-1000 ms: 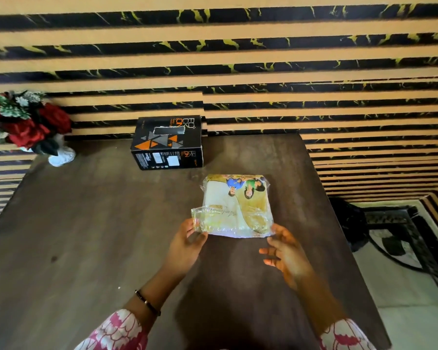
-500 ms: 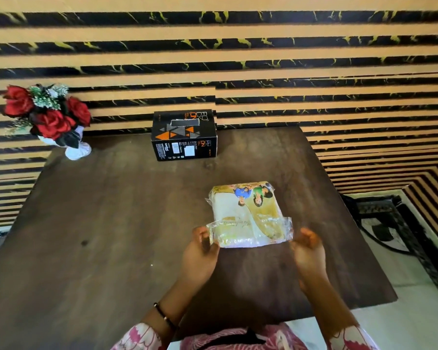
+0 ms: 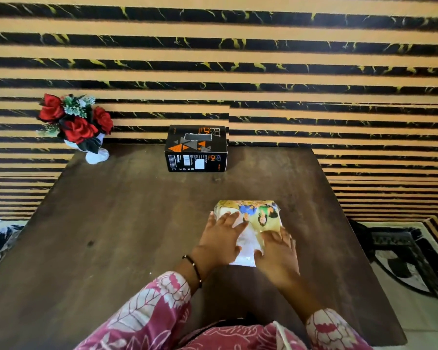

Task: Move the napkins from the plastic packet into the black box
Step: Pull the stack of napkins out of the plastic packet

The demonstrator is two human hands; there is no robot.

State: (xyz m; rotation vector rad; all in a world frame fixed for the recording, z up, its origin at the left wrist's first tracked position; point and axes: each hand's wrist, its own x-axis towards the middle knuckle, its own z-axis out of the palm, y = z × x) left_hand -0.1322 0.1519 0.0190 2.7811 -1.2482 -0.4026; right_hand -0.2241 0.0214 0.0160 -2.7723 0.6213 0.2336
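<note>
**Two hands flat on the napkin packet, box waiting behind**

Seen at ten o'clock on the dark brown wooden table [image 3: 116, 223]: red artificial roses in a small white vase [image 3: 77, 125], pushed to the far corner against the striped wall, likely parked there to keep the working area free. No part in the task.

At twelve o'clock, against the wall: black cardboard box with orange and grey triangles [image 3: 196, 149], standing well apart from the packet. Grey slot visible in its top face, turned upward, presumably so napkins can go in from above. Untouched for now.

Toward the near centre, roughly at four o'clock from the box: clear plastic packet of white napkins with a yellow printed picture [image 3: 260, 213], lying flat on the table, open end seemingly toward the person, where a white edge of napkins shows between the wrists.

Left hand [image 3: 220, 238], with a thin dark bracelet at the wrist, spread open and pressed palm-down on the packet's left half; fingers splayed, gripping nothing, probably pinning the plastic so it cannot slide.

Right hand [image 3: 276, 251], fingers bent slightly downward at the packet's near right edge; resting on the wrapper, whether pinching plastic or napkins cannot be told. Likely feeling for the opening to draw the stack out.

Judged stage: very early, napkins all inside the wrapper, nothing yet in the box.
</note>
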